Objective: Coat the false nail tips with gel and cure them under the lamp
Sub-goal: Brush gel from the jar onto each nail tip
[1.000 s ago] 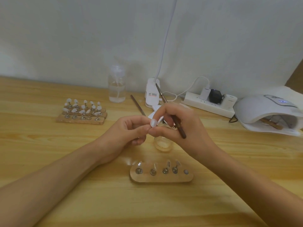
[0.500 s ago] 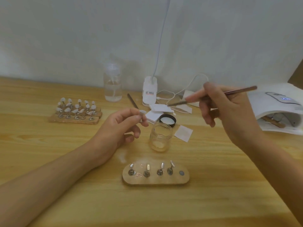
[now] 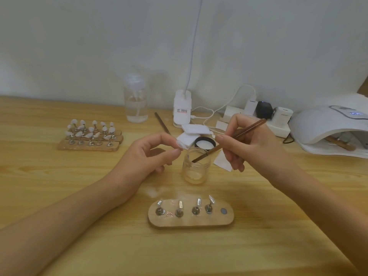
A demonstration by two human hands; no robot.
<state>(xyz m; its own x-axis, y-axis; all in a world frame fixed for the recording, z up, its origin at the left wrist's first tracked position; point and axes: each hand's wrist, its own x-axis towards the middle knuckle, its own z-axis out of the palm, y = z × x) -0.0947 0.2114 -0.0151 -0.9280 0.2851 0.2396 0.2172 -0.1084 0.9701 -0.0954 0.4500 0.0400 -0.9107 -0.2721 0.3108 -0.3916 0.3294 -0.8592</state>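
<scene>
My left hand [image 3: 151,154] pinches a small white false nail tip [image 3: 178,144] between thumb and forefinger, just left of a clear glass jar [image 3: 196,168]. My right hand [image 3: 249,142] grips a brown brush [image 3: 229,141] slanted down to the left, its tip inside the jar's mouth. In front of me lies an oval wooden holder [image 3: 191,215] with several metal stands and one bare magnet at its right end. The white curing lamp [image 3: 328,126] sits at the far right with a wooden holder inside it.
Wooden racks with several white nail tips [image 3: 90,136] stand at the left. A clear pump bottle [image 3: 136,104], a second brush [image 3: 162,125], white pads [image 3: 194,130], a black jar lid [image 3: 205,143], a lamp base [image 3: 182,109] and a power strip [image 3: 258,118] line the back.
My right hand swung away from the nail tip, out to the right, then came back down and put the brush tip into the jar. My left hand stayed holding the nail tip.
</scene>
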